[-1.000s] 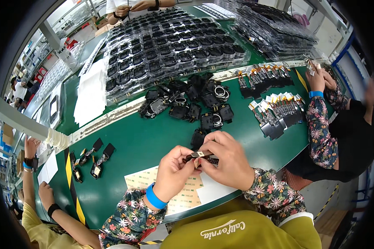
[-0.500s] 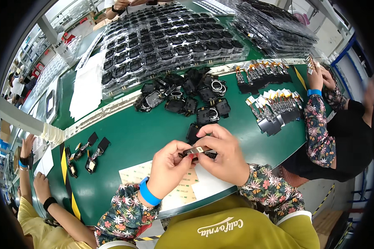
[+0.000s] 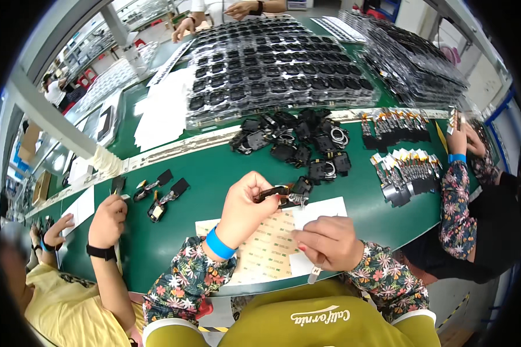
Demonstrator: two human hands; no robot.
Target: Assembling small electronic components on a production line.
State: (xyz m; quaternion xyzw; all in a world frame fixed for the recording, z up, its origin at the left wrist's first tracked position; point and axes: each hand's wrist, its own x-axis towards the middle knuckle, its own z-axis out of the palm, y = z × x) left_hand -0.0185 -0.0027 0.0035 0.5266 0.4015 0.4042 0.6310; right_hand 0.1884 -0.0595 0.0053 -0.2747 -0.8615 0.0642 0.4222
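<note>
My left hand (image 3: 246, 202) is closed on a small black plastic housing (image 3: 276, 193), held above the bench just behind the paper sheets. A grey and metallic piece (image 3: 298, 194) shows at the housing's right side; I cannot tell whether it is attached. Nearer to me and apart from the left hand, my right hand (image 3: 330, 244) is pinched on a small pale strip (image 3: 314, 274) that hangs below its fingers. Under both hands lies a beige adhesive-backed sheet (image 3: 266, 254) over white paper (image 3: 333, 211). Behind them is a heap of black housings (image 3: 295, 139), some with silvery rings.
Rows of flex-cable assemblies (image 3: 408, 173) lie at the right, near a co-worker's hands (image 3: 460, 139). At left, a co-worker's hand (image 3: 109, 220) holds a dark piece near several finished-looking modules (image 3: 162, 196). Clear trays of black parts (image 3: 283, 69) stand across the back.
My right hand has drawn away from the left, toward me, with the pale strip. The left hand keeps the housing. The left co-worker's hand has reached in and lifted a dark piece. The view has shifted.
</note>
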